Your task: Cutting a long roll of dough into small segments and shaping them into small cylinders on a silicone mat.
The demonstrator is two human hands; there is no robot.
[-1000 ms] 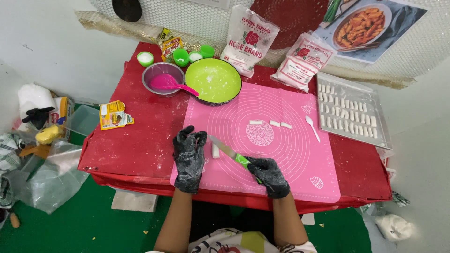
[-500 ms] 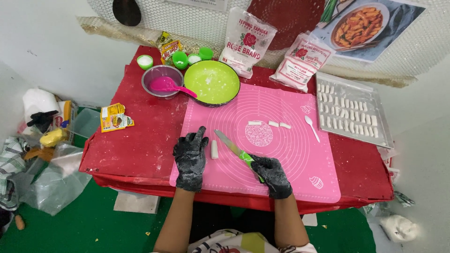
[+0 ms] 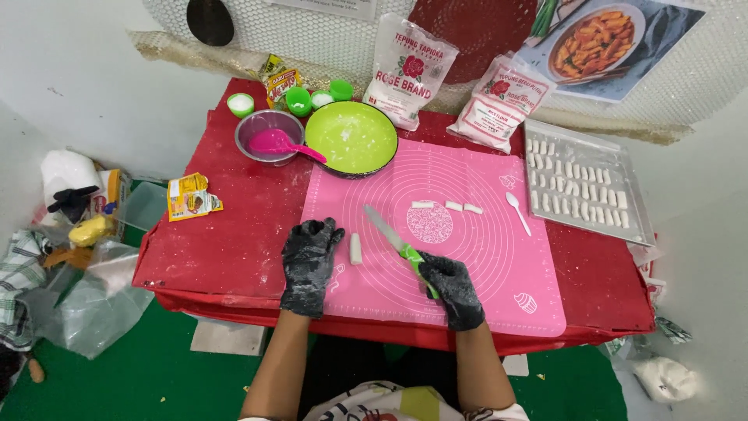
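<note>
My left hand [image 3: 307, 261], in a black glove dusted with flour, rests flat and open on the left edge of the pink silicone mat [image 3: 483, 257]. A short white dough piece [image 3: 356, 249] lies just right of it. My right hand [image 3: 450, 287], also gloved, grips the green handle of a knife [image 3: 386, 231] whose blade points up-left toward the dough piece, apart from it. Three small cut dough pieces [image 3: 446, 206] lie in a row further up the mat.
A metal tray [image 3: 639, 226] at the right holds several dough pieces. A white spoon [image 3: 517, 212] lies on the mat. A green bowl [image 3: 351, 137], a clear bowl with a pink spatula [image 3: 269, 140], small green cups and two flour bags [image 3: 409, 70] stand at the back of the red table.
The dough piece now lies clear of my left hand, which has settled slightly left. The knife has shifted a little to the right.
</note>
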